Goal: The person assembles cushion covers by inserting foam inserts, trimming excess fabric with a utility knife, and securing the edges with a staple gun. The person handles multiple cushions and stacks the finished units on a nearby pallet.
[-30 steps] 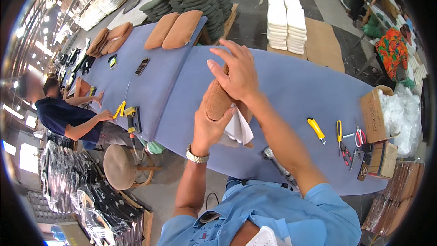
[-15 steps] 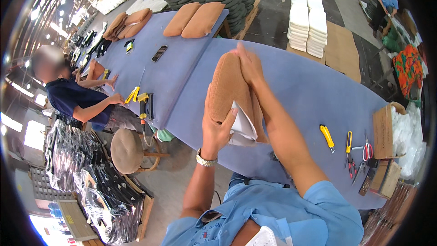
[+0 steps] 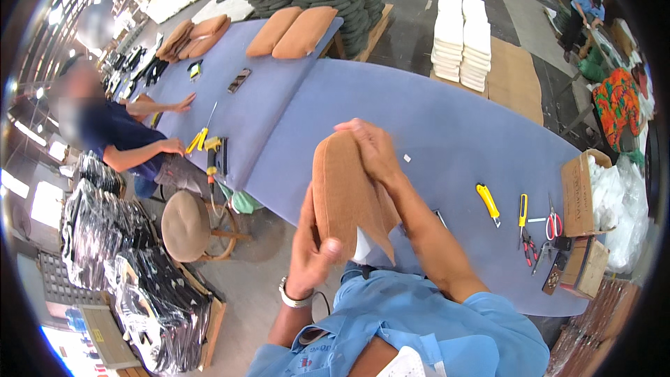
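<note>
Upright before my body is a brown fabric cushion (image 3: 338, 192), held between both hands above the near edge of the blue table. My left hand (image 3: 310, 255) wraps its lower left side, thumb across the front. At the top right, my right hand (image 3: 373, 150) curls over the upper edge, fingers against the fabric. A loose flap of cover hangs open at the lower end, and white material (image 3: 363, 244) shows inside. The cushion's far side is hidden.
A yellow utility knife (image 3: 487, 202), pliers (image 3: 528, 248) and red-handled scissors (image 3: 553, 225) lie to the right by a cardboard box (image 3: 579, 195). Brown cushions (image 3: 303, 31) lie at the far end. A co-worker (image 3: 132, 132) stands left, near a yellow staple gun (image 3: 216, 157).
Both hands have brought the cushion lower and closer to my body. Less of its white inside shows. The co-worker's far hand has shifted across the table.
</note>
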Demonstrator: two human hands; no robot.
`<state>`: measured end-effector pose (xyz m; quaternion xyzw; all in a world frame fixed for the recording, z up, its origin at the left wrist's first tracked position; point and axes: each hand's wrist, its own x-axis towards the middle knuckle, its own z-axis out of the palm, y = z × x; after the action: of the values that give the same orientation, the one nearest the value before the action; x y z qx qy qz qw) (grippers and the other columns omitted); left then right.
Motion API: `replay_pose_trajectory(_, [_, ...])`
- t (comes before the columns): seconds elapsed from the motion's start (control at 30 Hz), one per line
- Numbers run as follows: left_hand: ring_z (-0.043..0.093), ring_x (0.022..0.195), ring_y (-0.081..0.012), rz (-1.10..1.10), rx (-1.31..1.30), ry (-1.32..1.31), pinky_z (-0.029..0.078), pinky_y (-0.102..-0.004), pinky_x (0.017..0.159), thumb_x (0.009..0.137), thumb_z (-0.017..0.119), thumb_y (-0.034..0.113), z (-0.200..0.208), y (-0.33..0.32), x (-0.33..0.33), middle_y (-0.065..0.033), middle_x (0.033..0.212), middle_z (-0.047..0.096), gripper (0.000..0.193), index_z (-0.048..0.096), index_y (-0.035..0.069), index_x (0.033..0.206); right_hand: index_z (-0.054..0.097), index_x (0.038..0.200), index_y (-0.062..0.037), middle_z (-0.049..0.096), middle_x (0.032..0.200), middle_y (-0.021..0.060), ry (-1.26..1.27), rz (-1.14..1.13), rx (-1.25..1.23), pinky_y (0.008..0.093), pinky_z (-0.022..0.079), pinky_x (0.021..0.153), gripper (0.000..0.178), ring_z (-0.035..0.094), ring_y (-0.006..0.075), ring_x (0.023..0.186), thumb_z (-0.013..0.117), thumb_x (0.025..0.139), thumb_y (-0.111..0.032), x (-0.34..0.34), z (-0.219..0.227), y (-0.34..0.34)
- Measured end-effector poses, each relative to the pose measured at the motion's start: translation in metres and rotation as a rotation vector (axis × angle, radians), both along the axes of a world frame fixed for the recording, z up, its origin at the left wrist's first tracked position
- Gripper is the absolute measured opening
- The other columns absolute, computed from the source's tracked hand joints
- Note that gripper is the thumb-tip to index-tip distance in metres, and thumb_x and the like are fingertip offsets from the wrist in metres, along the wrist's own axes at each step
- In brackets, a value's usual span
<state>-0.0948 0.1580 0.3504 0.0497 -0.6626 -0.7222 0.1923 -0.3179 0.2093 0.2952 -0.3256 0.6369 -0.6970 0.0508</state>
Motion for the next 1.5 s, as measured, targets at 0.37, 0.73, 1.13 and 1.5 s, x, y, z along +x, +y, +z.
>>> replay_pose_trajectory(0.37, [0.051, 0.142, -0.0332, -0.028, -0.605, -0.243, 0.040, -0.0413, 0.115, 0.092, 0.075, 0.015, 0.033, -0.028, 0.034, -0.0254, 0.154, 0.050, 0.081, 0.032, -0.005, 0.157, 0.080, 0.090, -0.0096, 0.076, 0.086, 0.0130, 0.250, 0.153, 0.334, 0.0401, 0.052, 0.075, 0.057, 0.071, 0.0334, 0.081, 0.043, 0.107, -0.049, 0.032, 0.004, 0.031])
replay_pose_trajectory(0.73, [0.077, 0.087, -0.0274, 0.356, -0.981, -0.243, 0.059, -0.0359, 0.077, 0.067, 0.090, 0.057, 0.010, -0.025, 0.043, -0.0120, 0.099, 0.078, 0.074, 0.073, 0.001, 0.113, 0.067, 0.131, -0.0060, 0.071, 0.126, 0.0166, 0.286, 0.584, 0.524, 0.0430, 0.047, 0.103, 0.053, 0.064, 0.0364, 0.118, 0.071, 0.091, -0.040, 0.016, 0.004, 0.100])
replay_pose_trajectory(1.13, [0.075, 0.079, -0.0293, 0.262, -1.202, -0.077, 0.059, -0.0363, 0.070, 0.072, 0.080, 0.067, 0.010, -0.044, 0.024, -0.0126, 0.090, 0.075, 0.073, 0.072, 0.002, 0.104, 0.055, 0.141, -0.0033, 0.072, 0.117, 0.0197, 0.363, 0.917, 0.501, 0.0496, 0.054, 0.090, 0.082, 0.069, 0.0395, 0.106, 0.083, 0.079, -0.049, 0.056, 0.047, 0.052])
replay_pose_trajectory(1.5, [0.072, 0.070, -0.0307, 0.470, -1.082, -0.395, 0.056, -0.0370, 0.066, 0.097, 0.065, 0.059, 0.024, -0.031, 0.009, -0.0146, 0.078, 0.070, 0.057, 0.072, 0.003, 0.101, 0.061, 0.131, -0.0015, 0.075, 0.106, 0.0129, 0.714, 0.112, 0.031, 0.0434, 0.058, 0.076, 0.069, 0.073, 0.0340, 0.085, 0.079, 0.083, -0.049, 0.062, 0.007, 0.045])
